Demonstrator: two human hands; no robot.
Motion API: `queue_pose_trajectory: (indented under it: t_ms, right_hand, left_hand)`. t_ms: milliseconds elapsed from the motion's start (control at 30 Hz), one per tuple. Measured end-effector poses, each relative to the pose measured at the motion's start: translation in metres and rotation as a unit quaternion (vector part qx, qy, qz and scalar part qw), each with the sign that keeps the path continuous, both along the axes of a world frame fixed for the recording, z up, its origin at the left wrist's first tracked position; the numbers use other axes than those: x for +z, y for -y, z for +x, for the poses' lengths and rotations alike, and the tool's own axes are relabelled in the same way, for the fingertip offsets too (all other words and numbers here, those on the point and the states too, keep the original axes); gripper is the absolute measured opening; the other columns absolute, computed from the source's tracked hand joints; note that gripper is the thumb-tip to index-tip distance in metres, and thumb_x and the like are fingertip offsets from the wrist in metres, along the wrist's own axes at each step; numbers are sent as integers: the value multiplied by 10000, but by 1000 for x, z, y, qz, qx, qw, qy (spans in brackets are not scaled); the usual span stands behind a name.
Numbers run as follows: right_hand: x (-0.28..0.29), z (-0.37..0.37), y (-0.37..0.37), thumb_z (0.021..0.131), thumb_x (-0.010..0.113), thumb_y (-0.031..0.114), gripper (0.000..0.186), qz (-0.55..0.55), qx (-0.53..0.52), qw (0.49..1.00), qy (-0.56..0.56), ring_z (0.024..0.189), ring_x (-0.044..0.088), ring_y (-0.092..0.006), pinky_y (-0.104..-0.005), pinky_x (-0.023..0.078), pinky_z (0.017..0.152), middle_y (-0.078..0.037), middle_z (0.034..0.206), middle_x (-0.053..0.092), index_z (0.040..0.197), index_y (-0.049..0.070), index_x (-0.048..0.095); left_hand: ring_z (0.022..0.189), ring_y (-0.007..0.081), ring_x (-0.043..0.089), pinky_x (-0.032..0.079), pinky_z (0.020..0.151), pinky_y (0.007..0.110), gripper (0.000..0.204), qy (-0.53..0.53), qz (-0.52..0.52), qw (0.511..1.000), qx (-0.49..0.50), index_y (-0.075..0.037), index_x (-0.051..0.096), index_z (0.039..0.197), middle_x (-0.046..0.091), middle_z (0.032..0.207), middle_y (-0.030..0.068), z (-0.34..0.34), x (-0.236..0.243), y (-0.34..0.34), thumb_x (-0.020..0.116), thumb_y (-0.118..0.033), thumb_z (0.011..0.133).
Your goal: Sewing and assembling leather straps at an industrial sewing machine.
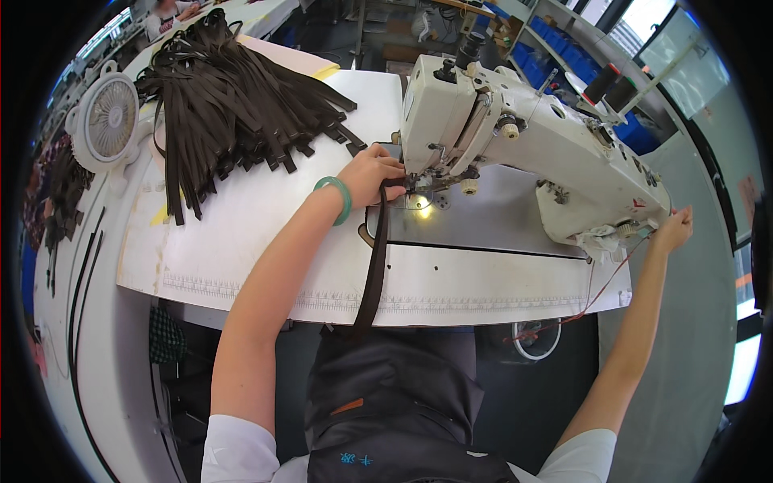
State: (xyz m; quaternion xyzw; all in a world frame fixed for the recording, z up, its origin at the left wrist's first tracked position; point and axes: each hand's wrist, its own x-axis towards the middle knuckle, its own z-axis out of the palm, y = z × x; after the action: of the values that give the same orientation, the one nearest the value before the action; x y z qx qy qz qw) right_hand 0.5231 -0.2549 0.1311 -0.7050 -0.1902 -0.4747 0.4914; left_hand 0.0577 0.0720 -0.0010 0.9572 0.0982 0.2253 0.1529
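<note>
My left hand (372, 173), with a green bangle on the wrist, has its fingers closed on a dark brown strap (373, 266) beside the presser foot of a white sewing machine (515, 121). The strap hangs down over the front edge of the white tabletop (225, 258). A small light glows on the steel plate (475, 225) under the needle area. My right hand (673, 229) is at the machine's far right end, fingers curled; what they grip is hidden. An orange cord (597, 294) hangs below that end.
A large heap of dark straps (229, 105) lies at the back left, next to a white fan (109, 119). More strips (68, 205) hang farther left. Another person (167, 18) is at the upper left. Blue bins (547, 36) stand on shelving behind the machine.
</note>
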Motion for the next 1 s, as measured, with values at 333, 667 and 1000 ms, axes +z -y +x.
queue_pose_trajectory:
  t_ms: [333, 667, 1000]
  right_hand:
    - [-99, 100, 57, 919, 396, 374, 384, 95, 258, 924, -266, 733, 513, -112, -258, 413, 642, -15, 868, 566, 1056, 34, 509]
    - [-23, 120, 68, 912, 398, 393, 384, -159, 78, 925, -337, 764, 511, -117, -248, 401, 628, -23, 922, 570, 1034, 59, 541]
    - [-77, 74, 50, 912, 389, 383, 448, 40, 159, 934, -316, 918, 527, -183, -306, 421, 751, -84, 1038, 567, 1141, 10, 487]
  left_hand:
    - [876, 263, 488, 436, 813, 333, 267, 15, 16, 1000, -1, -41, 658, 908, 627, 905, 48, 1, -4, 1, 679, -199, 693]
    - [876, 253, 469, 416, 811, 341, 247, 15, 41, 999, 0, -63, 641, 932, 593, 873, 33, 3, -7, 1, 646, -201, 727]
    - [906, 264, 469, 411, 830, 353, 255, -4, 34, 999, -6, -67, 635, 953, 596, 914, 31, -2, -6, -1, 635, -213, 744]
